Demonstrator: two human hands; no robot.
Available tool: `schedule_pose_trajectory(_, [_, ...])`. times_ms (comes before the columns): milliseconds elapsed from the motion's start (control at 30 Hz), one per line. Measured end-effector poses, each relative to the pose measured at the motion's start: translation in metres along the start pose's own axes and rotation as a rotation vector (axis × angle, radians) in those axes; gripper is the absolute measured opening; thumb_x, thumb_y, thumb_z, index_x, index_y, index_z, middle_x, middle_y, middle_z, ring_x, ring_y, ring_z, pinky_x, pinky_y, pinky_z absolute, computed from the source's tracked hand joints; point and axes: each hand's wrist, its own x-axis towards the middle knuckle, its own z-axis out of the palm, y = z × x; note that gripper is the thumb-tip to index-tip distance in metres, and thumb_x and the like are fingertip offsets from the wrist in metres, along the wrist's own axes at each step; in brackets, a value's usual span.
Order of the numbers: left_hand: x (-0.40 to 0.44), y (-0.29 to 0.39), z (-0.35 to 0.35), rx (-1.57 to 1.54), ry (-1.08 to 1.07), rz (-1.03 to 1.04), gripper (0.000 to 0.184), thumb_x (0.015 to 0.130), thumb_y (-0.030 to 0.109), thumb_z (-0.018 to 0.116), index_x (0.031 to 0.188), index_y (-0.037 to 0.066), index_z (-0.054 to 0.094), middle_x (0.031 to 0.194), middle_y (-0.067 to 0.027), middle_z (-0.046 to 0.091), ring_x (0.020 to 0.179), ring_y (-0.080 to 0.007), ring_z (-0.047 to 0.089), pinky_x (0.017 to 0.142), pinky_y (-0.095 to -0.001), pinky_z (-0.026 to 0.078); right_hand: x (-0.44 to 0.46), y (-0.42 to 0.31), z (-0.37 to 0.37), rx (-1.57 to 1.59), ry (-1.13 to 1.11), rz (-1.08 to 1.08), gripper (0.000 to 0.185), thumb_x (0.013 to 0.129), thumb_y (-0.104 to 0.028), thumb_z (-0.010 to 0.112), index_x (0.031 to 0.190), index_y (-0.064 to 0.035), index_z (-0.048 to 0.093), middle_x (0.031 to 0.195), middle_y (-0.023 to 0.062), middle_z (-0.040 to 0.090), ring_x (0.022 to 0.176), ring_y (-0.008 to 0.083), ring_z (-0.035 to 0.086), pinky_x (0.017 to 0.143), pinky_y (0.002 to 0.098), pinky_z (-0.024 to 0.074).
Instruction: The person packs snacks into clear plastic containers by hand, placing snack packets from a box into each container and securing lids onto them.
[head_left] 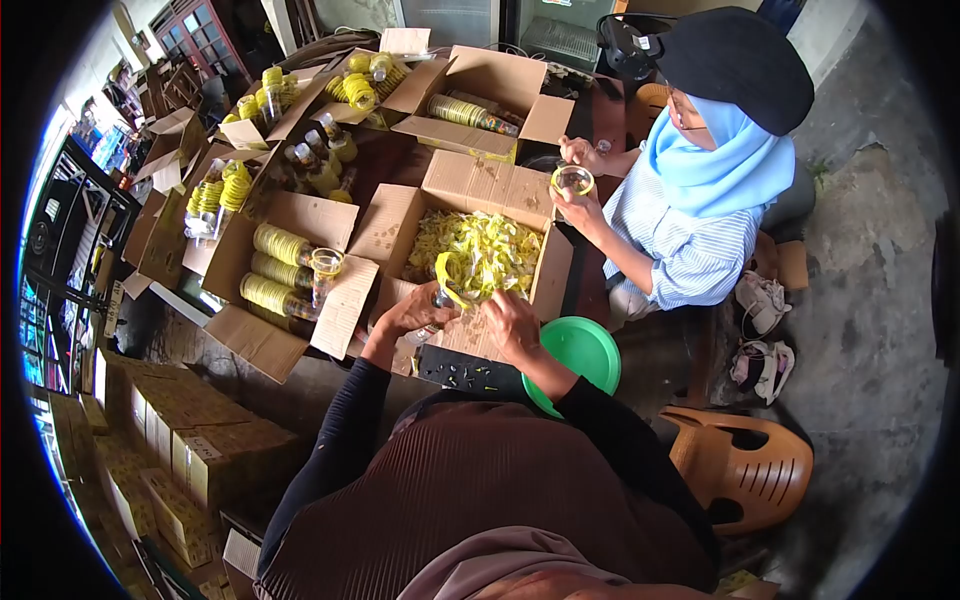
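Note:
My left hand is closed around a clear container with printing on its side, tilted over the near edge of an open cardboard box. A looped yellow strip stands up at the container's far end. The fingers of my right hand are pinched together beside that strip; what lies between the fingertips is too small to make out. Beyond both hands, the cardboard box holds a heap of crumpled yellow and white strips.
A co-worker at the right holds a clear yellow-rimmed container. A green basin stands by my right forearm. An open box at left holds stacks of yellow-rimmed containers. An orange plastic chair is behind right.

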Motion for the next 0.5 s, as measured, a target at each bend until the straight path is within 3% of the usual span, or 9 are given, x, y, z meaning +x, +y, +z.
schedule_pose_trajectory(33, [0.002, -0.001, -0.003, -0.005, -0.003, 0.005, 0.05, 0.076, 0.031, 0.08, 0.109, 0.001, 0.059, 0.081, -0.0021, 0.061, 0.068, -0.0102, 0.058, 0.061, -0.0266, 0.05, 0.004, -0.003, 0.001, 0.075, -0.02, 0.13, 0.014, 0.073, -0.007, 0.064, 0.087, -0.0073, 0.06, 0.097, 0.0084, 0.056, 0.088, 0.0254, 0.058, 0.072, 0.0363, 0.0502])
schedule_pose_trajectory(67, [0.005, -0.002, -0.007, -0.001, 0.004, -0.028, 0.048, 0.076, 0.029, 0.08, 0.109, 0.001, 0.059, 0.081, -0.002, 0.061, 0.068, -0.0102, 0.058, 0.061, -0.0267, 0.049, 0.009, -0.003, 0.006, 0.117, 0.077, 0.184, 0.015, 0.074, -0.005, 0.066, 0.087, -0.0075, 0.059, 0.089, 0.0074, 0.057, 0.078, 0.026, 0.059, 0.065, 0.0355, 0.0494])
schedule_pose_trajectory(100, [0.008, 0.001, -0.011, 0.006, 0.012, -0.061, 0.047, 0.076, 0.027, 0.079, 0.109, 0.001, 0.059, 0.082, -0.002, 0.061, 0.067, -0.0102, 0.057, 0.061, -0.0268, 0.049, 0.012, -0.003, 0.01, 0.108, 0.079, 0.183, 0.015, 0.074, -0.005, 0.066, 0.087, -0.0075, 0.059, 0.089, 0.0074, 0.057, 0.078, 0.026, 0.059, 0.065, 0.0355, 0.0494])
schedule_pose_trajectory(167, [0.008, 0.004, -0.014, -0.033, 0.017, -0.056, 0.046, 0.076, 0.027, 0.079, 0.109, 0.001, 0.059, 0.083, -0.002, 0.061, 0.07, -0.01, 0.057, 0.064, -0.0269, 0.05, 0.019, -0.005, 0.016, 0.396, 0.087, 0.449, 0.011, 0.077, -0.005, 0.066, 0.086, -0.0072, 0.06, 0.083, 0.0062, 0.058, 0.07, 0.0254, 0.061, 0.06, 0.0355, 0.0486])
schedule_pose_trajectory(200, [0.007, 0.006, -0.016, -0.071, 0.026, -0.06, 0.045, 0.075, 0.028, 0.078, 0.108, 0.002, 0.059, 0.084, -0.0021, 0.062, 0.074, -0.0099, 0.057, 0.066, -0.027, 0.05, 0.018, 0.001, 0.033, 0.446, 0.276, 0.374, 0.009, 0.078, -0.005, 0.067, 0.086, -0.0062, 0.063, 0.079, 0.0057, 0.062, 0.066, 0.0246, 0.063, 0.058, 0.0338, 0.0486])
schedule_pose_trajectory(300, [0.012, -0.01, -0.025, -0.077, 0.001, -0.071, 0.051, 0.074, 0.026, 0.078, 0.113, 0.002, 0.056, 0.09, -0.0035, 0.062, 0.08, -0.0112, 0.059, 0.07, -0.0286, 0.052, 0.023, 0.004, 0.035, 0.549, 0.132, 0.55, 0.008, 0.079, -0.007, 0.069, 0.086, -0.006, 0.065, 0.083, 0.0065, 0.065, 0.07, 0.0238, 0.066, 0.059, 0.0324, 0.0497])
schedule_pose_trajectory(333, [0.012, -0.012, -0.024, -0.173, -0.011, -0.024, 0.058, 0.075, 0.025, 0.078, 0.121, 0.002, 0.05, 0.096, -0.004, 0.061, 0.081, -0.0109, 0.059, 0.07, -0.027, 0.051, 0.025, 0.003, 0.027, 0.505, 0.102, 0.591, 0.012, 0.078, -0.009, 0.071, 0.088, -0.0066, 0.065, 0.083, 0.007, 0.066, 0.07, 0.0238, 0.066, 0.06, 0.0321, 0.0505])
schedule_pose_trajectory(400, [0.012, -0.009, -0.027, -0.279, -0.044, 0.061, 0.07, 0.077, 0.02, 0.078, 0.132, 0.003, 0.037, 0.108, -0.0075, 0.057, 0.09, -0.013, 0.058, 0.075, -0.0255, 0.05, 0.025, 0.009, 0.03, 0.451, 0.147, 0.591, 0.013, 0.078, -0.009, 0.072, 0.089, -0.007, 0.065, 0.083, 0.0068, 0.065, 0.07, 0.024, 0.066, 0.061, 0.0328, 0.0504])
schedule_pose_trajectory(500, [0.013, -0.008, -0.029, -0.316, 0.064, 0.14, 0.066, 0.078, 0.016, 0.078, 0.128, 0.002, 0.039, 0.11, -0.0081, 0.056, 0.1, -0.015, 0.056, 0.083, -0.0284, 0.049, 0.022, 0.018, 0.039, 0.436, 0.267, 0.557, 0.012, 0.079, -0.006, 0.071, 0.089, -0.0074, 0.065, 0.082, 0.0072, 0.063, 0.07, 0.0253, 0.064, 0.06, 0.0352, 0.0495])
